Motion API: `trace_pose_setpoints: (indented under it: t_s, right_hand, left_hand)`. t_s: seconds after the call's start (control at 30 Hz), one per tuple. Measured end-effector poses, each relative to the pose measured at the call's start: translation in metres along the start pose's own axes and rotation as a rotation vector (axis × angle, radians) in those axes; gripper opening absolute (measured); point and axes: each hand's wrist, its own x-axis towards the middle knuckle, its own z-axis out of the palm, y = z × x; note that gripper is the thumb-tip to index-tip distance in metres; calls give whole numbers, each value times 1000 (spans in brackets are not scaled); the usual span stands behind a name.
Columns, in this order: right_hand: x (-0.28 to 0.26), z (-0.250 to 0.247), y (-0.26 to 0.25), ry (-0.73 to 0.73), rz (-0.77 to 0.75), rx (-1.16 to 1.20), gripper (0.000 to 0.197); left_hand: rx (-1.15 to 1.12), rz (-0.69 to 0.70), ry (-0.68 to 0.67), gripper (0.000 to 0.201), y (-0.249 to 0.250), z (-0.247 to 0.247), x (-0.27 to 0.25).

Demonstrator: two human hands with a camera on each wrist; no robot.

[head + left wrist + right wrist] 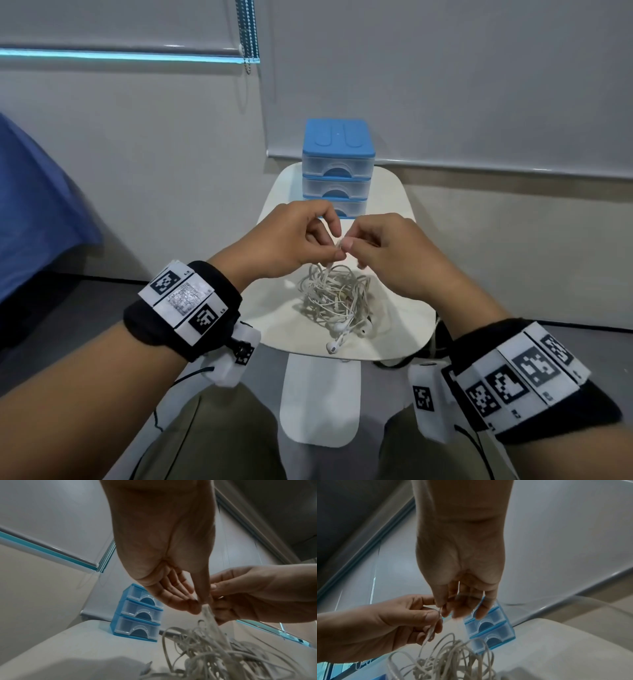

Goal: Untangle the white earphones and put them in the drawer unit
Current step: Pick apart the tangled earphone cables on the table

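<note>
So right now your left hand (291, 240) and right hand (387, 253) are both pinching the same bit of the white earphones (337, 298), thumb and forefinger closed on what looks like a thicker stub of cord right where the hands meet, though I can't tell if it's the plug or the remote. The rest of the earphones hangs down from that pinch as one messy ball, with its bottom loops and the buds (337, 342) resting on the white desk (404, 192) just in front of you. The drawer unit (338, 168) sits at the far end of the desk, well apart from the tangle, and all three drawers look closed, so that part hasn't started yet. For the untangling itself, I'd say don't pull the two grips apart hard, that just cinches the knots tighter. Keep one hand pinching the free end and let the other slide down the cord to the first crossing, then feed the end back through that loop. Lifting the bundle so it hangs clear of the desk probably helps the loops fall open. Work from one end only, and shake it loose now and then. Watch that the buds don't snag in the loops.
</note>
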Motion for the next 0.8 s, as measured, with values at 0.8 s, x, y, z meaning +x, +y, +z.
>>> trace_pose_setpoints:
  t_s: [0.8]
  right_hand:
    - [-2,14,22,89,138,154,25]
  left_hand:
    - [193,-143,-91,7,-26,16,-21]
